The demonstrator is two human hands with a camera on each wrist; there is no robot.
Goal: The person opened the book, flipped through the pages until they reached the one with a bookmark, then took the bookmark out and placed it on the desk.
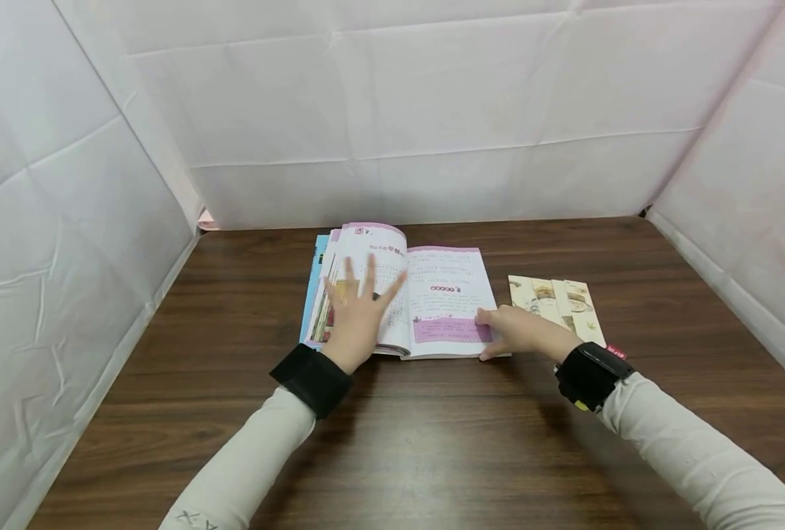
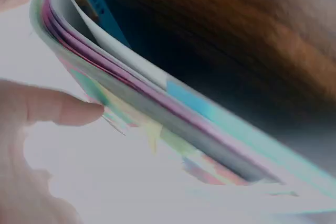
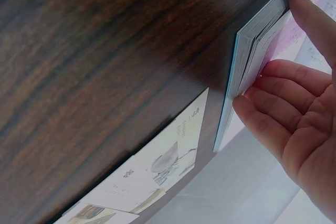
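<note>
Two hands work one open book (image 1: pixel 432 294) on a dark wooden table (image 1: pixel 432 442), as I watch through the head and wrist cameras. The left hand (image 1: pixel 359 313) lies flat on the left-hand pages, fingers straight and spread, pressing the curved sheaf of leaves down; I see nothing held in it. In the left wrist view a thumb (image 2: pixel 58 106) rests on the pale page beside the fanned edges of the leaves, which show pink, green and blue at their margins.

The right hand (image 1: pixel 521 333) sits at the book's right near corner. Its fingers (image 3: pixel 283 114) curl around the fore-edge of the right-hand block of pages, while the thumb (image 3: pixel 315 19) lies along the top of that edge, so the hand grips the stack of pages at the side.

The book lies near the middle of the table, closer to the far edge than to the near one, its spine running away from the person. A blue cover (image 1: pixel 313 287) peeks out under the left pages.

Just right of the book, beside the right hand's wrist, a folded leaflet (image 1: pixel 560 305) with cup pictures lies flat on the wood. Black wrist straps (image 1: pixel 313 379) and pale sleeves (image 1: pixel 697 456) cover both arms. White creased sheeting (image 1: pixel 432 110) walls the table on three sides.
</note>
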